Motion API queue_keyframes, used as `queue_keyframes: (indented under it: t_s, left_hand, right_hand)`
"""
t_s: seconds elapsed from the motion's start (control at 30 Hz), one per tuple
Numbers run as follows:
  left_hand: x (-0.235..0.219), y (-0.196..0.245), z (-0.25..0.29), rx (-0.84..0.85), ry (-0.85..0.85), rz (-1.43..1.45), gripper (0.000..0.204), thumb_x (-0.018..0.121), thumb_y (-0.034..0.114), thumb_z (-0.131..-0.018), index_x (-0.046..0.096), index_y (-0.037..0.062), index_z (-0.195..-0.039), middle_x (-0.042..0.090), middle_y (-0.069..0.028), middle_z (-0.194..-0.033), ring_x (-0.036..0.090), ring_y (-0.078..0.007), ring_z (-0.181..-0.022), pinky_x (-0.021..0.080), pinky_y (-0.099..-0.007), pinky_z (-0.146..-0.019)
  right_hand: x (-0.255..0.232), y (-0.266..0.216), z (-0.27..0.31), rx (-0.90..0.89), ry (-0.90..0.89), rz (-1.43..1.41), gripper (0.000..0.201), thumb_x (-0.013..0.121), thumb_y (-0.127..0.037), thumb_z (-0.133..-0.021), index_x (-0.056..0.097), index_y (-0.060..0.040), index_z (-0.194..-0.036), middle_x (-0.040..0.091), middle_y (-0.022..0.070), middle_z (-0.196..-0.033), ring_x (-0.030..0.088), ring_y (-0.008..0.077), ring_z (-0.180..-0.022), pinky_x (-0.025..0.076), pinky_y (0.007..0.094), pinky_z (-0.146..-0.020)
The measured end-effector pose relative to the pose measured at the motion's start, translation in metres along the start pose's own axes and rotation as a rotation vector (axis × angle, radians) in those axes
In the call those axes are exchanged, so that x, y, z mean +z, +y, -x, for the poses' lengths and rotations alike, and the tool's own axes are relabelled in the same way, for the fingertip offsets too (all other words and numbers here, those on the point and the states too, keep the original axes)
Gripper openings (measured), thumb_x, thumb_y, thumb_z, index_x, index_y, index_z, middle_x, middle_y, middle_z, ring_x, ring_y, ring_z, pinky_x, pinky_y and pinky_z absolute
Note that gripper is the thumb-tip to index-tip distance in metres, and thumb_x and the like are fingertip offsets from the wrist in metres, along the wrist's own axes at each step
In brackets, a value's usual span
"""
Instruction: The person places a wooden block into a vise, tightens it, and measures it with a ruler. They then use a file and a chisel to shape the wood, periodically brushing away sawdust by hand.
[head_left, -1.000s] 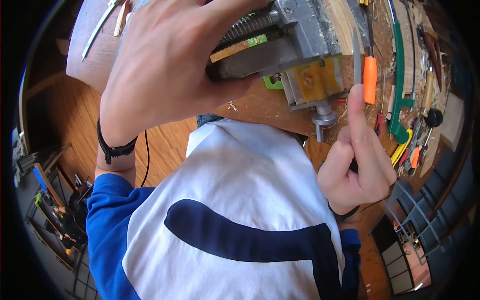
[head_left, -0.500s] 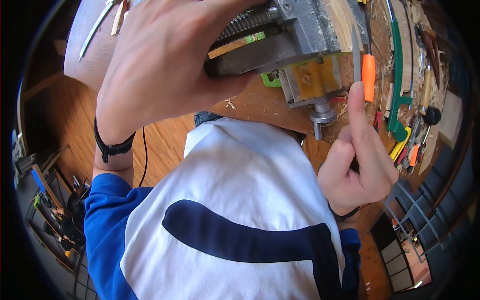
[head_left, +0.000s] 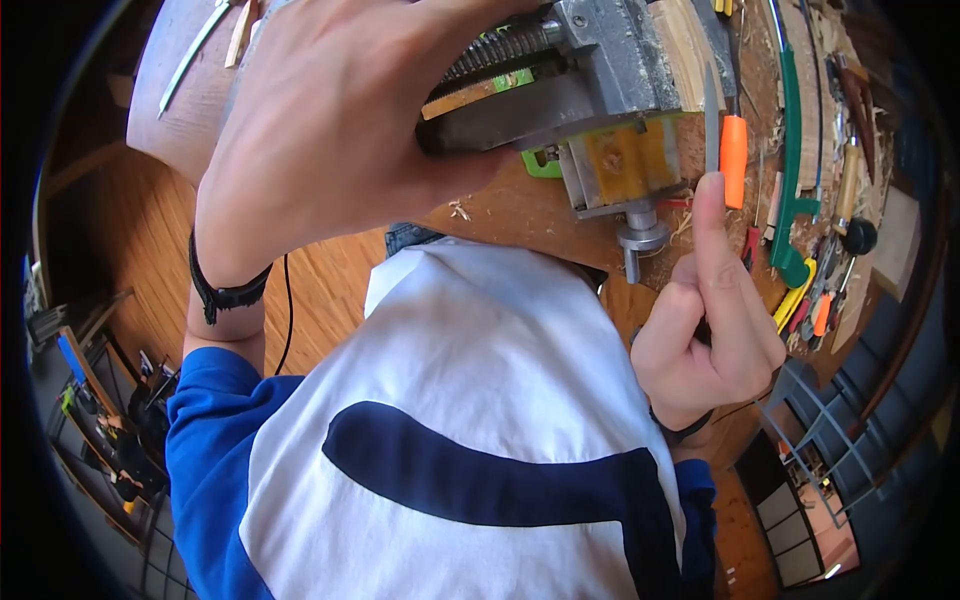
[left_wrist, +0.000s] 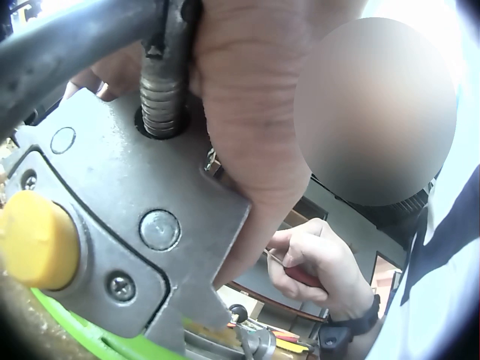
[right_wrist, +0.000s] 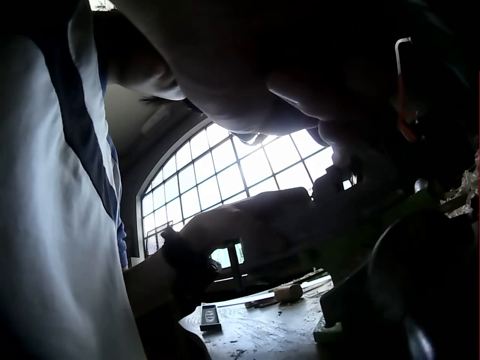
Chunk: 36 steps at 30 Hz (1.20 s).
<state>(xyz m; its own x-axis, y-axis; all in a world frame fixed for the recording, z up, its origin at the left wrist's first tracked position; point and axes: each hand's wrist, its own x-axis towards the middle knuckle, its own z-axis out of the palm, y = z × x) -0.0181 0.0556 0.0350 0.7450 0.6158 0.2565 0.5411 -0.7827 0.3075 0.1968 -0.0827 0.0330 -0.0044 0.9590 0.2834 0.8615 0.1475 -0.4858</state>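
In the head view my left hand grips the grey metal vise, its thumb along the lower edge; the other fingers are mostly hidden. A pale piece of wood stands at the right side of the vise. My right hand holds a slim file, index finger stretched along the blade. The blade lies alongside the wood's right edge. From the left wrist view, the file's red handle shows inside the curled fingers. The right wrist view is very dark around the hand.
An orange-handled tool lies just right of the file. Beyond it are a green-framed saw, a yellow-handled tool and wood shavings. The vise's handle juts toward the body. Another saw blade lies at the upper left.
The file and right hand have slid slightly back toward the body along the wood. The left hand keeps its hold on the vise; the head view has shifted a little.
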Motion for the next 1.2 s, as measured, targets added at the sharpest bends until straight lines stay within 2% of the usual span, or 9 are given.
queue_keyframes:
  t_s: [0.23, 0.37, 0.5, 0.63, 0.73, 0.87, 1.0, 1.17, 1.2]
  left_hand:
    - [0.0, 0.003, 0.0, -0.045, -0.046, -0.073, 0.068, 0.083, 0.031, -0.061, 0.058, 0.0019, -0.117, 0.05, -0.0138, -0.096, 0.057, -0.0317, -0.083, 0.047, -0.042, -0.068]
    - [0.001, 0.0, 0.001, -0.038, -0.024, -0.04, 0.068, 0.083, 0.032, -0.061, 0.058, 0.0019, -0.117, 0.05, -0.0139, -0.097, 0.057, -0.0321, -0.086, 0.047, -0.0423, -0.071]
    - [-0.004, 0.004, -0.002, -0.054, -0.059, -0.023, 0.067, 0.083, 0.032, -0.062, 0.058, 0.0022, -0.116, 0.05, -0.0142, -0.098, 0.056, -0.0325, -0.088, 0.047, -0.0428, -0.073]
    - [-0.001, 0.005, -0.002, -0.075, -0.064, -0.036, 0.066, 0.082, 0.033, -0.063, 0.058, 0.0026, -0.116, 0.05, -0.014, -0.098, 0.056, -0.0323, -0.088, 0.047, -0.0425, -0.073]
    - [0.002, 0.009, -0.002, -0.083, -0.032, -0.057, 0.066, 0.082, 0.033, -0.063, 0.058, 0.0027, -0.116, 0.05, -0.0141, -0.098, 0.057, -0.0326, -0.088, 0.047, -0.0425, -0.073]
    - [-0.005, 0.007, -0.003, -0.049, -0.065, -0.054, 0.066, 0.081, 0.033, -0.064, 0.058, 0.0026, -0.118, 0.05, -0.0146, -0.098, 0.057, -0.0334, -0.088, 0.048, -0.0424, -0.072]
    - [-0.007, 0.008, -0.005, -0.019, -0.074, -0.091, 0.067, 0.081, 0.032, -0.064, 0.057, 0.0025, -0.119, 0.051, -0.0153, -0.098, 0.057, -0.034, -0.087, 0.048, -0.0424, -0.071]
    - [0.005, 0.01, -0.001, -0.046, 0.009, -0.064, 0.066, 0.083, 0.022, -0.059, 0.061, 0.0057, -0.119, 0.057, -0.0116, -0.105, 0.058, -0.0346, -0.1, 0.046, -0.0418, -0.085]
    - [0.005, 0.01, 0.0, -0.04, 0.003, -0.058, 0.066, 0.083, 0.023, -0.059, 0.061, 0.0057, -0.119, 0.057, -0.0117, -0.105, 0.058, -0.0347, -0.1, 0.046, -0.0418, -0.085]
  right_hand:
    - [0.017, 0.01, -0.024, -0.085, 0.099, -0.016, 0.052, 0.042, 0.009, -0.075, 0.065, 0.0088, -0.122, 0.069, 0.0109, -0.075, 0.049, 0.0074, -0.052, 0.042, 0.0212, -0.053]
    - [0.022, 0.022, -0.022, -0.104, 0.262, -0.169, 0.046, 0.041, 0.007, -0.081, 0.062, 0.013, -0.122, 0.071, 0.0216, -0.112, 0.051, 0.0053, -0.051, 0.042, 0.0197, -0.048]
    - [0.022, 0.026, -0.005, 0.074, 0.299, -0.24, 0.047, 0.04, 0.005, -0.082, 0.059, 0.0155, -0.124, 0.07, 0.0238, -0.112, 0.046, 0.004, -0.048, 0.037, 0.0204, -0.044]
    - [0.027, 0.026, -0.001, -0.188, 0.258, -0.205, 0.046, 0.043, 0.005, -0.079, 0.061, 0.016, -0.12, 0.071, 0.0236, -0.109, 0.057, 0.0127, -0.055, 0.046, 0.0241, -0.052]
    - [0.029, 0.03, 0.0, -0.194, 0.213, -0.188, 0.045, 0.044, 0.006, -0.077, 0.062, 0.0163, -0.117, 0.071, 0.0231, -0.108, 0.06, 0.0158, -0.059, 0.048, 0.0256, -0.056]
    - [0.017, 0.029, 0.001, 0.027, 0.223, -0.092, 0.045, 0.045, 0.006, -0.077, 0.062, 0.0169, -0.116, 0.071, 0.0229, -0.109, 0.059, 0.0167, -0.059, 0.048, 0.0261, -0.056]
    - [0.029, 0.027, 0.003, -0.249, 0.236, -0.222, 0.05, 0.044, 0.009, -0.076, 0.061, 0.0142, -0.123, 0.072, 0.0193, -0.102, 0.056, 0.0154, -0.057, 0.047, 0.0263, -0.055]
    - [0.02, 0.024, 0.008, 0.075, 0.3, -0.235, 0.046, 0.046, 0.008, -0.075, 0.064, 0.0149, -0.117, 0.072, 0.0203, -0.1, 0.059, 0.0175, -0.058, 0.048, 0.0276, -0.055]
    - [0.02, 0.025, 0.007, -0.012, 0.283, -0.211, 0.047, 0.046, 0.008, -0.075, 0.064, 0.0147, -0.117, 0.072, 0.0196, -0.099, 0.059, 0.0174, -0.058, 0.048, 0.0276, -0.054]
